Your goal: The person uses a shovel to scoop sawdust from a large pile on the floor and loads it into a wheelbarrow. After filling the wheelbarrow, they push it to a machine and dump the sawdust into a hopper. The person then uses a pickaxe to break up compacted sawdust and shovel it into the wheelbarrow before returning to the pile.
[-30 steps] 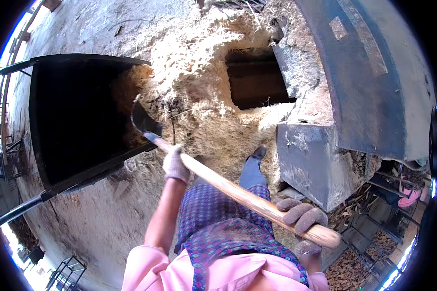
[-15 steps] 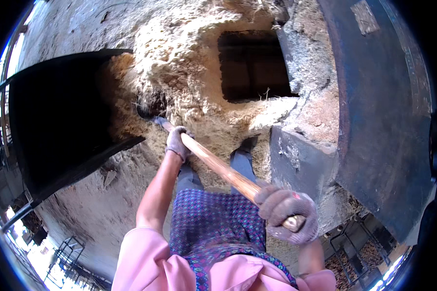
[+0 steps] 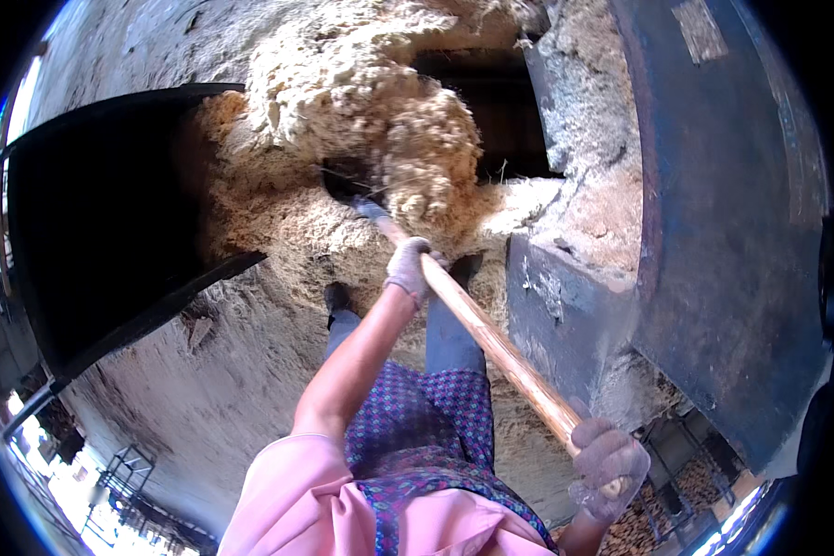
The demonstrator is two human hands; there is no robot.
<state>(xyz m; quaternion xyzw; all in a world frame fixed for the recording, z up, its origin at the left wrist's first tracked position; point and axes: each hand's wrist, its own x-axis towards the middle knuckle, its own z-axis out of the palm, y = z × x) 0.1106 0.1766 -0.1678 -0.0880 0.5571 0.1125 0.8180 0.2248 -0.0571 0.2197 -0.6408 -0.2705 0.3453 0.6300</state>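
Note:
A shovel with a long wooden handle [image 3: 491,341] slants across the view from upper left to lower right. My left hand [image 3: 411,267], in a greyish glove, is wrapped round the handle low down, near the metal socket. Gripping the top end is my gloved right hand [image 3: 608,463], out at the lower right. The dark blade [image 3: 347,185] is partly hidden by a heap of pale, loose, sawdust-like material [image 3: 431,153]. That heap bulges over the left part of a dark square opening [image 3: 514,120] in the floor.
At left is a large black opening [image 3: 102,222] with a dark metal rim, loose material spilling at its edge. A big dark metal panel [image 3: 732,204] rises on the right, above a lower grey metal block [image 3: 561,306]. My feet stand on the littered ground between them.
The shovel and both hands have moved to the right. The blade has carried a mound of loose material against the square opening, covering its left part. My right hand has swung outward.

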